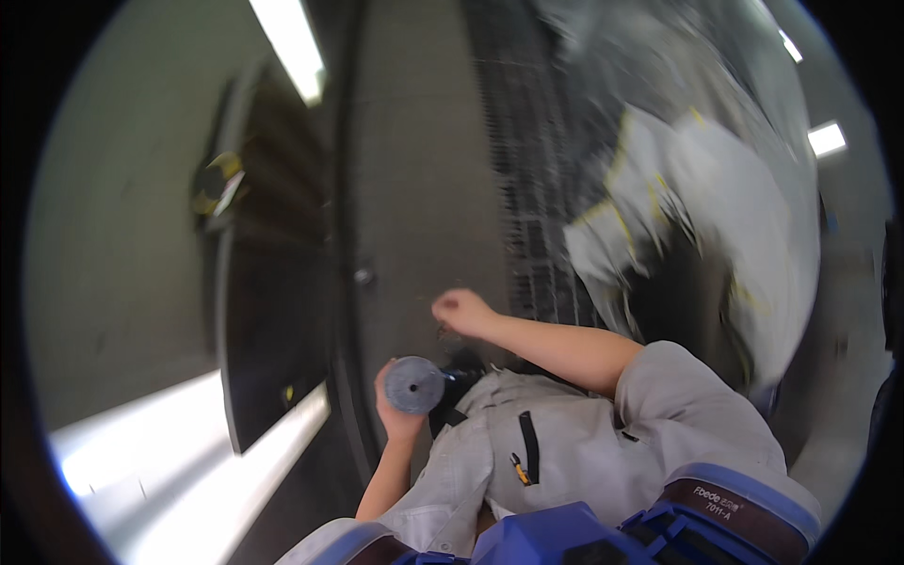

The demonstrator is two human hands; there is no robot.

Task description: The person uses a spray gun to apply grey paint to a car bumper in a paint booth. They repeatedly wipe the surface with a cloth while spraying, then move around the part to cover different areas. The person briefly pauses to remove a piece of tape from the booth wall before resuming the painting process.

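My left hand (391, 410) is closed around what looks like a spray gun (414, 384), seen from above. Its round grey cup lid, with a small dark spot in the middle, hides most of the tool and my fingertips. A dark part sticks out to the right of the lid, close to my body. Farther forward, my right hand (463, 312) hangs in front of me with the fingers curled in. It is slightly blurred, and I cannot make out what its fingers hold, if anything. The two hands are apart.
At the right stands a large shape covered in clear plastic sheeting (603, 47) and white masking paper (734, 188) with yellow tape. A dark floor grating (532, 169) runs beside it. To the left is a dark door (273, 254), with bright light below.
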